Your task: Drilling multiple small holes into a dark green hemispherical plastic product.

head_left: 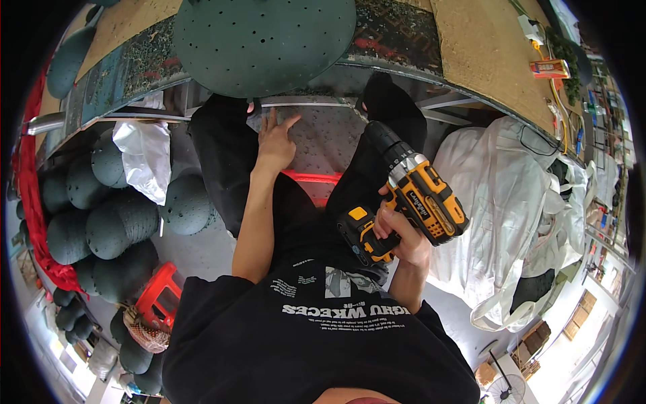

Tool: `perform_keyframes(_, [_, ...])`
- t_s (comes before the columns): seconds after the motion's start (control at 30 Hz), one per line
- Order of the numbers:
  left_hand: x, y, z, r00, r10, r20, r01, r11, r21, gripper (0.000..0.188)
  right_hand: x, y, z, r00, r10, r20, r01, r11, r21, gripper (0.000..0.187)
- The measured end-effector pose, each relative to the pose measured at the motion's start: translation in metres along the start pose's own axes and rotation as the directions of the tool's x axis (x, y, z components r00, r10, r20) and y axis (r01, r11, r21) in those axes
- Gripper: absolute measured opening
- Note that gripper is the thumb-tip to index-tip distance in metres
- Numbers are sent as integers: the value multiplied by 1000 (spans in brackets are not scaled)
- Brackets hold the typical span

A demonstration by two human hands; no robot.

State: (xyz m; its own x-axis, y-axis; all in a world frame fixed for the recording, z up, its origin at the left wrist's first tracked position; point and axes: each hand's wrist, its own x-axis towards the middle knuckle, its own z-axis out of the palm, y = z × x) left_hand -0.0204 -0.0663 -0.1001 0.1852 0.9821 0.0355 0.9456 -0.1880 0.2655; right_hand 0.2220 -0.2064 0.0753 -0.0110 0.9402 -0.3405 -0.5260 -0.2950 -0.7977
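Observation:
My right hand point(404, 236) is wrapped round the handle of a yellow and black cordless drill point(420, 195). Its chuck and thin bit point up and left, toward the bench edge. My left hand point(276, 143) hangs below the bench edge, fingers stretched out and holding nothing. Just beyond it, a large dark green rounded shell point(266, 44) dotted with small holes rests on the bench and overhangs its near edge. The drill bit is apart from this shell.
Dark chips litter the cardboard-covered bench point(481, 47). Stacked green shells point(114, 225) and a red plastic stool point(160, 296) stand at the left. White sacks point(505, 215) fill the right side. An orange-labelled can point(550, 69) and cables lie on the bench's right end.

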Motion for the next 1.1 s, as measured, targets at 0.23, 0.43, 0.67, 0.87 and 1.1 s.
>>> perform_keyframes(0.23, [13,-5,-44,934,-204,294,344,738,-581,47,7,8,-20,1000,20,8,-21,999,31,32])
perform_keyframes(0.43, [19,18,-67,986,-163,-22,71,540,-839,41,11,15,-32,1000,-8,18,5,992,126,32])
perform_keyframes(0.67, [43,46,-77,984,-180,-11,-106,-525,-845,26,11,21,-39,999,2,41,-8,987,159,32])
perform_keyframes(0.87, [58,48,-89,947,-266,-180,-303,-556,-774,23,8,24,-42,999,-16,36,13,995,98,34])
perform_keyframes(1.1, [73,22,-127,914,-223,-339,-406,-500,-765,22,9,25,-37,993,-42,111,27,991,132,32])
